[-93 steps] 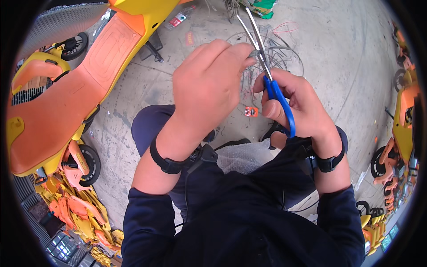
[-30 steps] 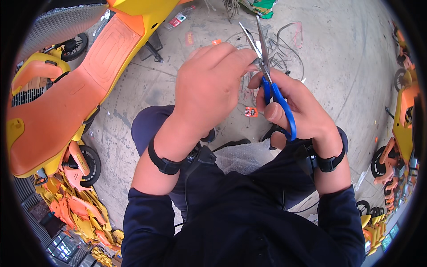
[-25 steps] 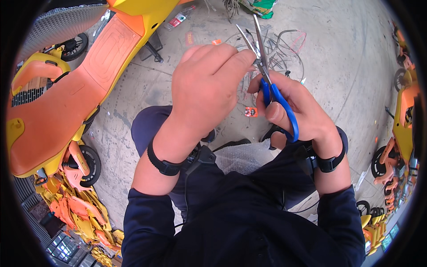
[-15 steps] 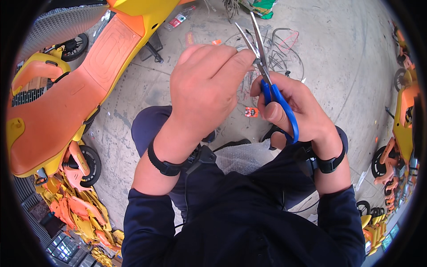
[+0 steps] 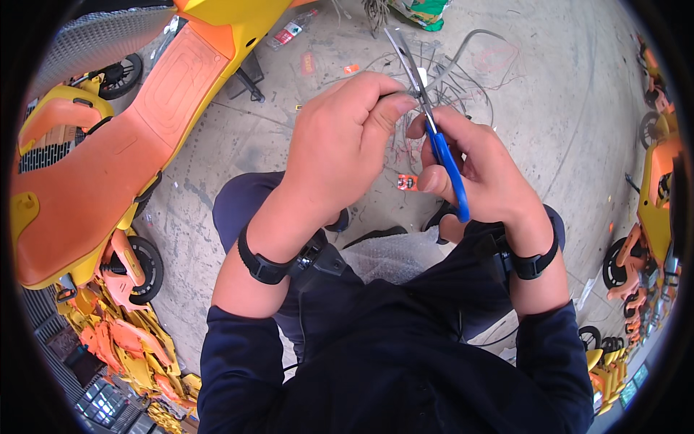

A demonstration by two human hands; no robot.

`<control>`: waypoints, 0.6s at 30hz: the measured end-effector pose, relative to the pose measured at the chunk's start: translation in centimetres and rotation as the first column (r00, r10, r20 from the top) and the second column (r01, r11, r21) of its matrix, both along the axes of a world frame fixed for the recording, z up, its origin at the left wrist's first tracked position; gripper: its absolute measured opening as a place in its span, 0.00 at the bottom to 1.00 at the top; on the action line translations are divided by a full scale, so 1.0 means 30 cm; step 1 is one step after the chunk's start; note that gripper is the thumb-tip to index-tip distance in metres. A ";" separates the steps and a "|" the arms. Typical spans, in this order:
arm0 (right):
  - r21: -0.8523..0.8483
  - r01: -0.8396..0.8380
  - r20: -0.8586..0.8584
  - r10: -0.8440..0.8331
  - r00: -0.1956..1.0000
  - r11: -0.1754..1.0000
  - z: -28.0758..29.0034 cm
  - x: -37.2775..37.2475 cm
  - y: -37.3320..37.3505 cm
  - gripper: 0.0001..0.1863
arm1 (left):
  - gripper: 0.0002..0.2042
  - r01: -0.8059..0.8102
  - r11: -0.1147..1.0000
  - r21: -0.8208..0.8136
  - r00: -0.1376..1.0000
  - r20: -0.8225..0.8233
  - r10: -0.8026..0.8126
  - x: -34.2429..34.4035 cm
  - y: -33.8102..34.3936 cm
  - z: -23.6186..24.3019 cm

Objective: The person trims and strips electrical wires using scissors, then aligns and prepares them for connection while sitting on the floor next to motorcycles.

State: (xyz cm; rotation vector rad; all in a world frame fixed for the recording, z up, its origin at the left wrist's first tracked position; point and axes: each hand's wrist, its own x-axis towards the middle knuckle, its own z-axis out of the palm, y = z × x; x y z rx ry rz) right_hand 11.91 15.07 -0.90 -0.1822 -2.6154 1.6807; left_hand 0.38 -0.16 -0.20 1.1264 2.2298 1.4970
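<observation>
My left hand (image 5: 340, 137) is closed, thumb and forefinger pinched on a dark cable (image 5: 452, 61). That cable curves up and away to the right of the scissors, with a small white tag (image 5: 421, 77) beside it. Blue-handled scissors (image 5: 447, 159) sit in my right hand (image 5: 484, 163), fingers and thumb around the handles. Their metal blades point up and away and are nearly together, crossing the cable right by my left fingertips. My fingers partly hide the cable where it meets the blades.
Loose wires (image 5: 463, 87) lie tangled on the concrete floor beyond my hands. An orange packet (image 5: 407, 182) lies between my knees, near bubble wrap (image 5: 394, 257). A yellow and orange scooter body (image 5: 181, 87) stands at left; a plastic bottle (image 5: 289, 32) lies beside it. Orange-yellow parts (image 5: 130, 340) are heaped lower left.
The scissor blades have come from spread to nearly together. My left hand has turned slightly and shifted right. The cable's loop has risen and swung farther up and right.
</observation>
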 end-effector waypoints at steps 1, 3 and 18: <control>-0.074 -0.012 -0.025 0.010 1.000 0.997 -0.006 0.001 -0.002 0.30 | 0.05 -0.003 1.000 -0.005 0.993 -0.117 0.002 -0.001 0.001 0.002; -0.148 -0.026 -0.052 0.019 0.998 0.989 -0.006 0.002 -0.004 0.30 | 0.05 -0.007 1.000 -0.011 0.972 -0.233 0.004 -0.006 0.002 0.007; -0.282 -0.023 0.066 0.043 0.997 0.959 0.026 0.014 -0.012 0.24 | 0.05 -0.002 0.997 0.071 0.860 -0.509 0.038 -0.007 0.004 0.015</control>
